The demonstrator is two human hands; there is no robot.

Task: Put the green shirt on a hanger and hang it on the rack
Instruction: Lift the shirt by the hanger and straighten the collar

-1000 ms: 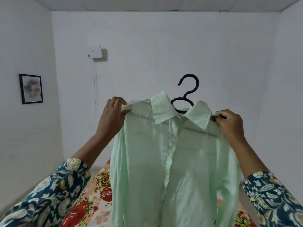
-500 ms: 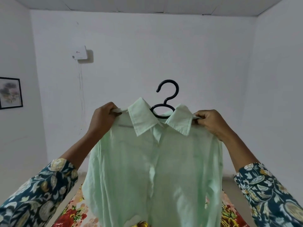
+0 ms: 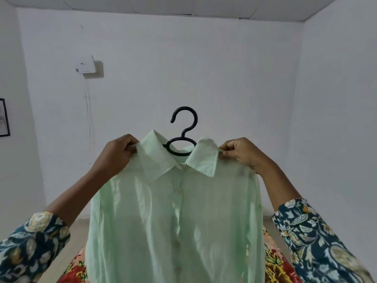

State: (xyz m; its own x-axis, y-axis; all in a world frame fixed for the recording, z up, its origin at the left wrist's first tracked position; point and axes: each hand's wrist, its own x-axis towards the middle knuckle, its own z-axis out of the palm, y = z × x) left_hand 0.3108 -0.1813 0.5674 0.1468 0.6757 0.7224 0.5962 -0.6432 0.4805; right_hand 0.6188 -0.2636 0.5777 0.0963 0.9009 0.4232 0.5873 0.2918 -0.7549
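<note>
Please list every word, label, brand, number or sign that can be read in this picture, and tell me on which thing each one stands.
No text here can be read.
Wall box: a small red mark with a faint line beneath it, too small and blurred to read.
Shirt: no writing or label visible.
Hanger: no writing visible.
Picture: mostly cut off by the frame edge, no text visible.

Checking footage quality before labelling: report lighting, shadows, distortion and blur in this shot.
Head view: soft, even light, no glare; the wall box casts a small shadow to its right; wide-angle distortion bows the ceiling edge; green shirt, hanger, left hand and right hand look fairly sharp, without motion smear.
</note>
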